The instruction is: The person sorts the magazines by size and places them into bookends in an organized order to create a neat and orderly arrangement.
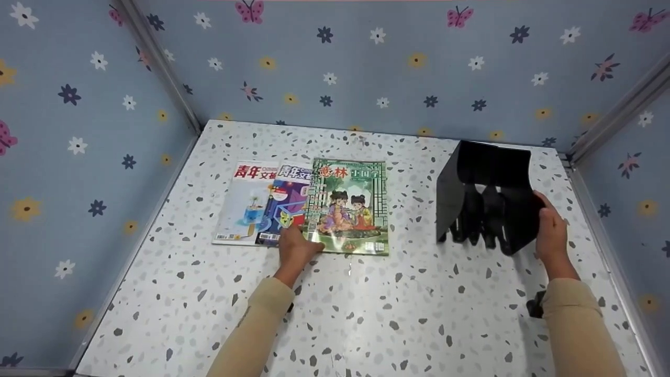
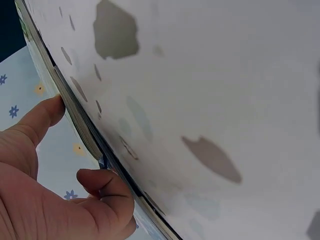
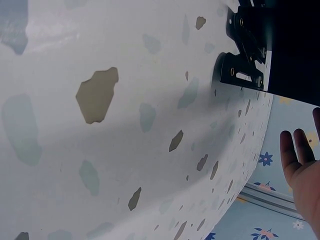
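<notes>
Three overlapping magazines lie flat on the table: a white one [image 1: 238, 201] at the left, a purple one [image 1: 285, 209] in the middle and a green one [image 1: 350, 204] on the right. My left hand [image 1: 296, 248] is at their near edges. Its thumb touches the green magazine's edge and its fingers are at the purple one. The left wrist view shows the same hand [image 2: 75, 185] along the page edges. A black bookend [image 1: 451, 193] with upright side panels and slotted linking arms stands at the right. Against its right panel rests my right hand [image 1: 552, 238], its fingers extended in the right wrist view.
The speckled white table [image 1: 366, 314] is bounded by flowered blue panels [image 1: 366, 63] at the back and both sides. Metal posts [image 1: 167, 68] stand at the corners. A small dark object [image 1: 535, 305] shows beside the right wrist.
</notes>
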{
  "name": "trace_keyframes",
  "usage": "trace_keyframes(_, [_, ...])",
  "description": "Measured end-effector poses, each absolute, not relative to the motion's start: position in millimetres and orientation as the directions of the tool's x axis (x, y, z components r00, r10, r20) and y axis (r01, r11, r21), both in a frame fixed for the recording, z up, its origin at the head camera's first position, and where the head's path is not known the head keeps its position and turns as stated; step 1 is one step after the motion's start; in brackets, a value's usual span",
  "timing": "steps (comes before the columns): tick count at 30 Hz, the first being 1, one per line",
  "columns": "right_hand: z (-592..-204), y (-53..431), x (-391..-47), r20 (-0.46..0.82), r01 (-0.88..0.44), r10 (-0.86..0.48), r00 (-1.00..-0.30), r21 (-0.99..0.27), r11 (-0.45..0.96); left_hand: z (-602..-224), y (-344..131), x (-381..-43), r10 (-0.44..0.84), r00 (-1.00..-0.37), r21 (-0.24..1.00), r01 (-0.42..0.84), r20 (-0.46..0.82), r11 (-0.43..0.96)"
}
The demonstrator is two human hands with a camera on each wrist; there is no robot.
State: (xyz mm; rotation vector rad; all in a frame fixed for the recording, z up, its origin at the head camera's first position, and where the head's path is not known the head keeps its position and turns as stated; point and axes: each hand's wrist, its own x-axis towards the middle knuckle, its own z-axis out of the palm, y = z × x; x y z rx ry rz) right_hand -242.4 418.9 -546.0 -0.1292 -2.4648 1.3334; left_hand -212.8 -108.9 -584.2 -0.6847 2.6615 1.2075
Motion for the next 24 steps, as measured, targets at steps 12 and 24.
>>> trace_keyframes(12, [-543.7, 419.0, -243.7, 0.216, -0.049, 0.237, -0.947, -0.828, 0.559, -582.9, -105.8, -211.9, -0.378, -0.898, 0.662, -0.426, -0.225, 0.617])
trace_keyframes(24, [-544.1, 418.7, -243.0, 0.191, -0.040, 0.208, -0.959, -0.821, 0.569, -582.3, -101.9, -211.6, -0.361, -0.909, 0.692, -0.398, -0.209, 0.602])
